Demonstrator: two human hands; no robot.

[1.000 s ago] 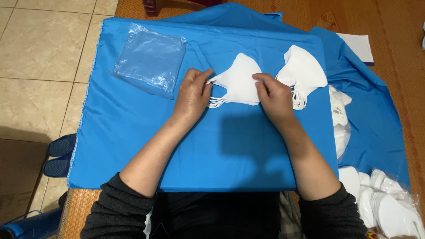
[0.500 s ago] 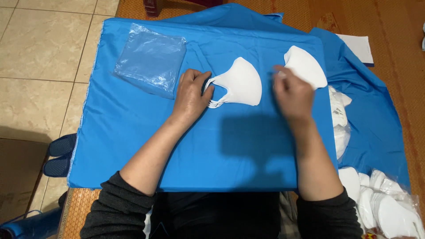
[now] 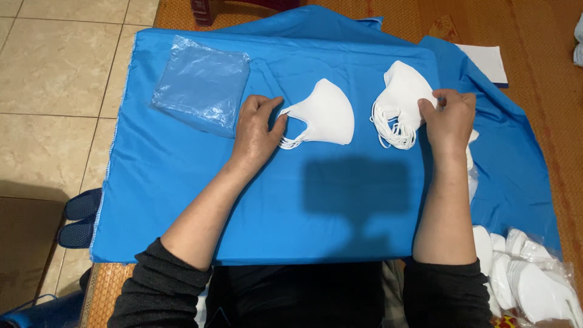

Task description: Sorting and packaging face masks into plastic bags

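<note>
Masks are what I've got my hands on, all laid out on a blue cloth (image 3: pixel 182 200) spread over my lap and the floor in front of me. Going from the left: tiled floor (image 3: pixel 48 73) out past the cloth edge, with a pair of dark blue slippers (image 3: pixel 82 215) just beside it. On the cloth's upper left sits a stack of clear plastic bags (image 3: pixel 200 85), lying flat. Next to that is my left hand (image 3: pixel 256 124), fingers loosely curled and resting on the ear loops of a single white mask (image 3: pixel 325 112), which lies flat near the middle of the cloth. A bit further right there's a small pile of white masks (image 3: pixel 398 100) with their loops bunched at the bottom, and my right hand (image 3: pixel 448 118) is pinching the right edge of that pile between thumb and fingers. So the hands are well apart, one on each. Past my right hand, a white sheet of paper (image 3: pixel 489 61) sits on the woven mat (image 3: pixel 546 91), and down by my right elbow there's a heap of more white masks in plastic (image 3: pixel 534 279).
</note>
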